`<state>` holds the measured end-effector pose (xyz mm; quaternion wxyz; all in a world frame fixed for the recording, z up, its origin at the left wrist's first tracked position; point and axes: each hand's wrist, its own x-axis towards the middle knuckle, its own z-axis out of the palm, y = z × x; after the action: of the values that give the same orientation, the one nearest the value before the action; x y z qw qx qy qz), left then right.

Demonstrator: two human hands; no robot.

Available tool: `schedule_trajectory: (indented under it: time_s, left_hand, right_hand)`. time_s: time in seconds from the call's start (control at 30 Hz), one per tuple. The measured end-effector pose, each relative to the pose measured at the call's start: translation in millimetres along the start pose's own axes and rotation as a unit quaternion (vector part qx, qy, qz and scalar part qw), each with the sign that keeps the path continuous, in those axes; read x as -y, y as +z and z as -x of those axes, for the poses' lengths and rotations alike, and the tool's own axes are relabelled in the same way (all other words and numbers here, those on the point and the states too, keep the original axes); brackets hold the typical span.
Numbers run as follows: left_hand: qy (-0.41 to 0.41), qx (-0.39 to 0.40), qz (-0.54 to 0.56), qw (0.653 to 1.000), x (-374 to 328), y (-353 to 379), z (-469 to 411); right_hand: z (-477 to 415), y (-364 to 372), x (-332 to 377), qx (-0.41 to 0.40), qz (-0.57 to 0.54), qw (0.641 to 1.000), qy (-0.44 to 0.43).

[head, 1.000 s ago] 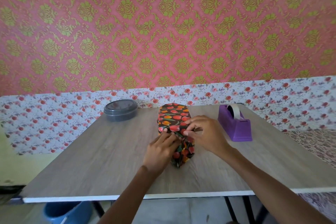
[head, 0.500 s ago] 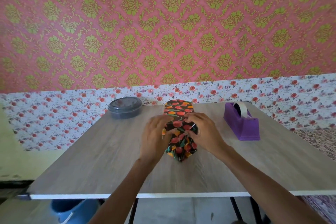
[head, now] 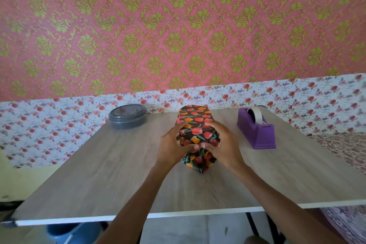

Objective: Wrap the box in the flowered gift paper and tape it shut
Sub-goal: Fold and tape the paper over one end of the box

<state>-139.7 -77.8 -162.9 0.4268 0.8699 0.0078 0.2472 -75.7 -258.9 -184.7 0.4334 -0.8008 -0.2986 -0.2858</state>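
The box (head: 196,123), covered in dark paper with red and orange tulips, lies lengthwise in the middle of the wooden table (head: 99,174). My left hand (head: 172,144) grips its near left side and my right hand (head: 223,144) grips its near right side. Both thumbs press on the near end face, where they almost meet. Below the thumbs a loose flap of the gift paper (head: 199,161) hangs down to the table top. A purple tape dispenser (head: 257,130) with a roll of clear tape stands to the right of the box.
A round grey lidded container (head: 127,116) sits at the table's back left. The table stands against a flowered wall. A blue bucket (head: 67,233) is under the near left edge, and a patterned cloth (head: 344,150) lies off to the right.
My left hand has moved from the near end flap up to the box's left side. My right hand has spread along the right side. Both thumbs now press the near end.
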Motion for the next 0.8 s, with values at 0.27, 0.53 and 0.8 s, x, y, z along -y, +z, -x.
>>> schedule_trajectory:
  time_s: [0.27, 0.53, 0.8]
  left_hand:
    - [0.020, -0.040, -0.026, 0.999, -16.9, 36.9, -5.7]
    - [0.033, -0.036, -0.067, 0.997, -28.2, 56.1, -14.4]
    - [0.044, -0.048, -0.113, 0.992, -29.1, 62.3, -17.5]
  right_hand:
    - [1.7, -18.6, -23.7, -0.017, 0.031, 0.999, -0.014]
    - [-0.9, -28.6, -37.9, -0.014, 0.054, 0.998, -0.013]
    - [-4.0, -36.1, -43.6, 0.032, 0.052, 0.997, 0.040]
